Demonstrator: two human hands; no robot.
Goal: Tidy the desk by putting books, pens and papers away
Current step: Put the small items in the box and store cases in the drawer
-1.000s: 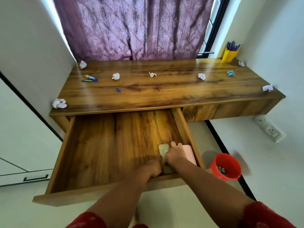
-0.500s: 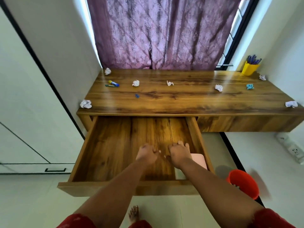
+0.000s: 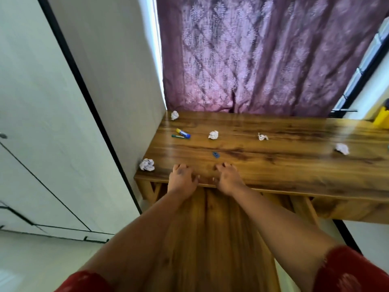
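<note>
My left hand (image 3: 182, 178) and right hand (image 3: 228, 178) hover empty, fingers loosely spread, over the desk (image 3: 284, 165) edge. Next I'd reach for the pens (image 3: 182, 134).

Glossy wood-grain desk (image 3: 273, 157); crumpled paper balls (image 3: 213, 135); patterned cloth curtain (image 3: 263, 55).

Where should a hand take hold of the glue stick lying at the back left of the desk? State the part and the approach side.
Grip the glue stick across the middle of its barrel, coming from above with thumb and fingers on its long sides. It lies flat on the desk, so the ends give little purchase. The green pen lies close along its near side, so pinch narrowly. The left hand is closer.
</note>
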